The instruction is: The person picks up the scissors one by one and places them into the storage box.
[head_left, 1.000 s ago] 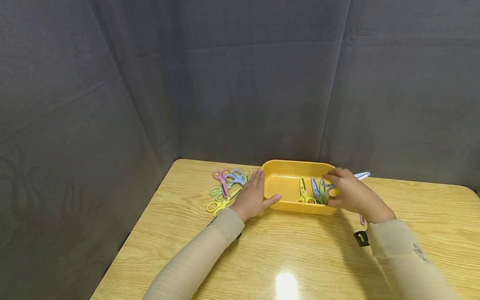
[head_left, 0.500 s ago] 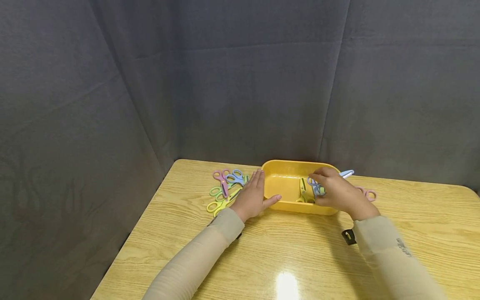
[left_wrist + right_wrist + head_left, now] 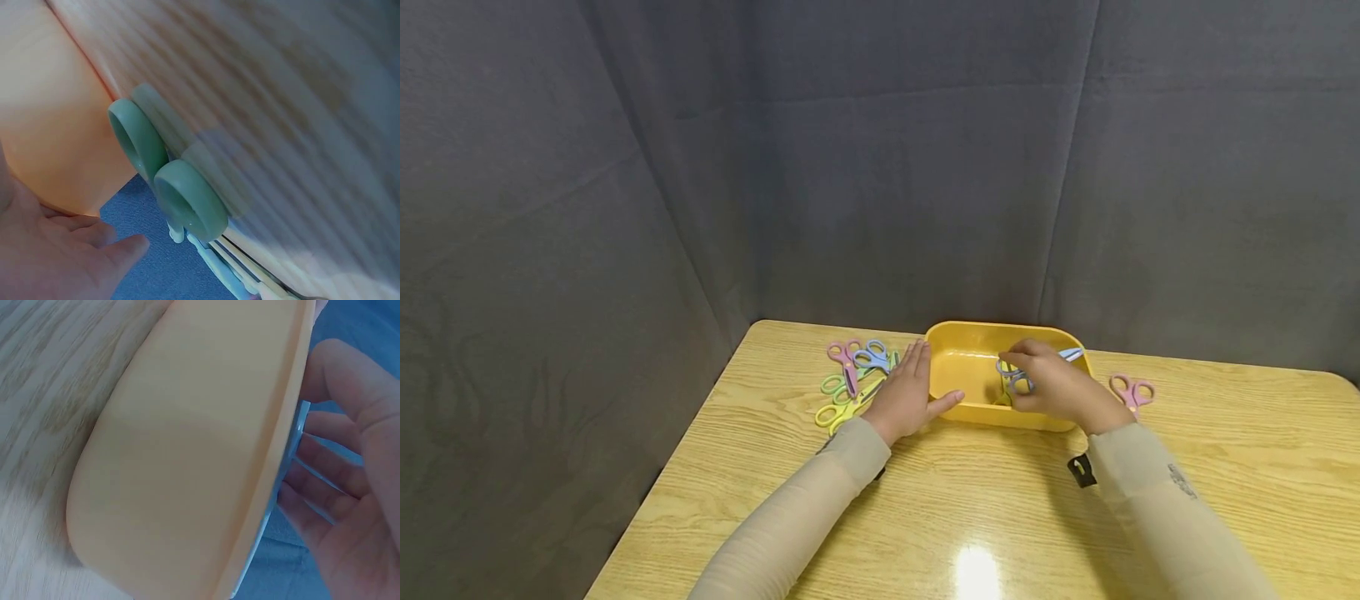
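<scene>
My right hand [image 3: 1048, 385] grips a pair of blue scissors [image 3: 1071, 354] over the right half of a yellow bin [image 3: 955, 367]. Their handle loops point left past my fingertips and the blades stick out to the right. Yellow scissors [image 3: 1003, 398] inside the bin show partly beneath that hand, which hides the others there. In the right wrist view, curled fingers hold the blue scissors [image 3: 294, 437] along the bin's rim. My left hand [image 3: 904, 398] rests with straight fingers against the bin's left end, thumb over the front rim. Green scissors [image 3: 187, 200] lie near it in the left wrist view.
Left of the bin lies a loose pile of scissors, with pink scissors [image 3: 847, 367], blue scissors [image 3: 871, 356] and yellow scissors [image 3: 835, 412] among them. Pink scissors [image 3: 1132, 390] lie right of the bin. A grey curtain [image 3: 910, 208] stands behind the wooden table [image 3: 910, 533].
My right hand has moved left across the bin with the blue scissors, covering more of the scissors inside. The pink scissors at right have come into sight. My left hand stays put.
</scene>
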{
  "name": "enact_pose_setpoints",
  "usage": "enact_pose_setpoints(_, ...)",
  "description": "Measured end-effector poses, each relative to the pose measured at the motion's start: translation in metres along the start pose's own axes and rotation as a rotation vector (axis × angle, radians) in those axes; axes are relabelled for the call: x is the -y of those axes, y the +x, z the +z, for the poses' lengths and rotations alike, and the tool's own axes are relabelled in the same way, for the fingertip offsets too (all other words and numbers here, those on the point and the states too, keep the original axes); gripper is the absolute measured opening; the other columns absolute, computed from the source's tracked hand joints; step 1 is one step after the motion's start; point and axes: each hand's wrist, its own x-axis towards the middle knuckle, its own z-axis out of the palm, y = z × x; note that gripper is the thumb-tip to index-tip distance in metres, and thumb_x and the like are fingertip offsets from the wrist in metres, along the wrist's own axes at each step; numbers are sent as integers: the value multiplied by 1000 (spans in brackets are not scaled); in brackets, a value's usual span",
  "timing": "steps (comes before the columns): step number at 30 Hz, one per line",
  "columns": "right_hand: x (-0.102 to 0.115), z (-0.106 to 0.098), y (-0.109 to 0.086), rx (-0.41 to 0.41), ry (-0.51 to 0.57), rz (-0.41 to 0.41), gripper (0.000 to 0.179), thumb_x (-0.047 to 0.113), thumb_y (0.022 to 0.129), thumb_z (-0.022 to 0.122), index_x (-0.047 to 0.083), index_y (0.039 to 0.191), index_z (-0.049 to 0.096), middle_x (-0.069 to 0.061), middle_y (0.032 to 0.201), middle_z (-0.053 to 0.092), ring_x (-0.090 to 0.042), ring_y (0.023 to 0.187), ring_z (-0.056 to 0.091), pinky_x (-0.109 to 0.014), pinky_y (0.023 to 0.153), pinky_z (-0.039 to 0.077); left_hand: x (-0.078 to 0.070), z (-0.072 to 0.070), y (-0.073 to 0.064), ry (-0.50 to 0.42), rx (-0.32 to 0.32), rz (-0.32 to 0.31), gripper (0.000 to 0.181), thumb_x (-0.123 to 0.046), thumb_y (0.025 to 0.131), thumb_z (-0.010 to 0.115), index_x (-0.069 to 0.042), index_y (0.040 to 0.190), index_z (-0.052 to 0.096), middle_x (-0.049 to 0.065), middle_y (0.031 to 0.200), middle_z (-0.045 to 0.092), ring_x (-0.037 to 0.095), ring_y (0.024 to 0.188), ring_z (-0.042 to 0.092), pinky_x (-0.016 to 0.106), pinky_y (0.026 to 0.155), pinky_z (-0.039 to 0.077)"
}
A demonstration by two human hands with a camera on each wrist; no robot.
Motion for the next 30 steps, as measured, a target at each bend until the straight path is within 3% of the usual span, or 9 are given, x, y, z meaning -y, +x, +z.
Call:
enact_pose_setpoints(15, -10, 12, 12, 121, 139, 102, 55, 3, 81, 75, -13, 132, 59, -29, 126, 57, -37, 106, 59, -48, 88, 53, 0, 0, 0, 9, 18, -11, 98, -65, 100, 45, 8, 158, 16, 23, 165, 18, 36, 154, 16, 43, 123, 21)
enact_pose_setpoints(30, -16, 23, 11, 134, 108, 100, 53, 4, 83, 80, -12, 130, 61, -28, 121, 59, -35, 102, 62, -49, 87, 55, 0, 1, 0, 9, 7, -6, 97, -64, 100, 46, 9, 158, 17, 24, 165, 19, 37, 153, 18, 45, 122, 24)
